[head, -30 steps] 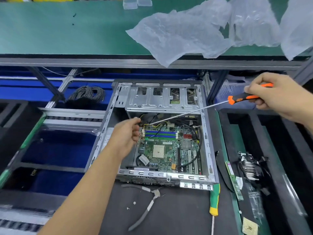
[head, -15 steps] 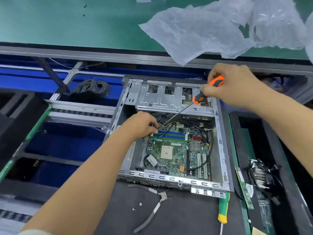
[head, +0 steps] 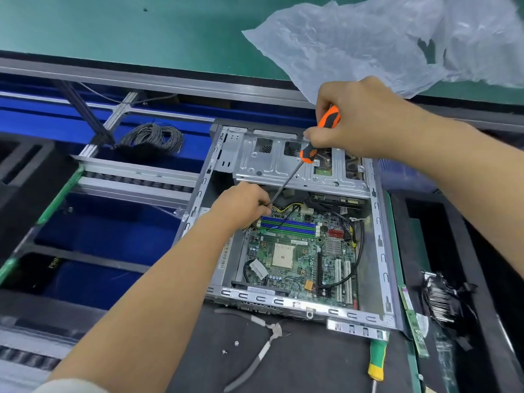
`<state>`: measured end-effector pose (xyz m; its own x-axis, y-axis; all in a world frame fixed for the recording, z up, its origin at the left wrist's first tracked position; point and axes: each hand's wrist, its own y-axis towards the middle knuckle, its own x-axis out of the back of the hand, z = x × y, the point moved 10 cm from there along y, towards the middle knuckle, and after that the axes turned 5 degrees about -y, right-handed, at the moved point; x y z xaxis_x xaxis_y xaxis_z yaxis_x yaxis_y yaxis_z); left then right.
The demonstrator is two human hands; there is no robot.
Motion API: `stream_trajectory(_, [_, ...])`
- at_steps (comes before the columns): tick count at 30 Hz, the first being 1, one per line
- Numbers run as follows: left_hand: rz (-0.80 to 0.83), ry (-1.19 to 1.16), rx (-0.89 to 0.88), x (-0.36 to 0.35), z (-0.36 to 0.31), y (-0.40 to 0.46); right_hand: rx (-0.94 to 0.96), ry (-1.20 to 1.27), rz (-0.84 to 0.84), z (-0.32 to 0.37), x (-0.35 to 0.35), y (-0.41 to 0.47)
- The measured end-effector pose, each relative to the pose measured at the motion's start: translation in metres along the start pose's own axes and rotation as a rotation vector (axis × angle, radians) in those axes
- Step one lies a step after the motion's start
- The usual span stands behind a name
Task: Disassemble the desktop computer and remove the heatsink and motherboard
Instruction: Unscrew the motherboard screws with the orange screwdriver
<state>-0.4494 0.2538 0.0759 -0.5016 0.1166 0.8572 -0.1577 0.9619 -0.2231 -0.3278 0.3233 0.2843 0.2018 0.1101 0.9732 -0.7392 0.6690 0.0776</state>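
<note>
An open grey computer case (head: pixel 380 239) lies on the dark mat, with the green motherboard (head: pixel 300 251) inside and its bare CPU socket (head: pixel 283 255) showing. My right hand (head: pixel 357 117) grips the orange-and-black handle of a long screwdriver (head: pixel 320 137), whose shaft slants down to the left. My left hand (head: pixel 243 202) is inside the case at the board's far left corner, fingers curled around the shaft's tip; the tip itself is hidden. A removed heatsink (head: pixel 442 299) lies on the right.
Pliers (head: pixel 263 344) and two loose screws (head: pixel 231 347) lie on the mat in front of the case. A green-and-yellow screwdriver (head: pixel 377 358) and a memory stick (head: pixel 414 321) lie at the right. Crumpled plastic sheet (head: pixel 368 43) covers the green conveyor. A coil of cable (head: pixel 153 137) sits at the left.
My right hand has swung the screwdriver from far right to above the drive cage, making it steeper. My left hand stayed at the board's far left corner and now holds the shaft near its tip.
</note>
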Motion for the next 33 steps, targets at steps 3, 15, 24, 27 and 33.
stream_trajectory(3, [0.018, 0.008, 0.013, -0.001, 0.0, -0.001, 0.024, -0.042, 0.027, 0.012, -0.001, 0.002])
stream_trajectory(15, [0.02, -0.022, 0.079, 0.001, 0.004, -0.002, 0.093, -0.106, 0.04, 0.038, 0.0, 0.014])
stream_trajectory(24, [0.047, -0.049, 0.121, 0.0, 0.006, -0.003, 0.117, -0.15, 0.066, 0.048, -0.003, 0.018])
stream_trajectory(27, [0.05, -0.065, 0.131, 0.0, 0.007, -0.003, 0.139, -0.17, 0.067, 0.054, -0.003, 0.022])
stream_trajectory(33, [0.058, -0.085, 0.172, 0.0, 0.011, -0.004, 0.21, -0.202, 0.059, 0.071, -0.006, 0.028])
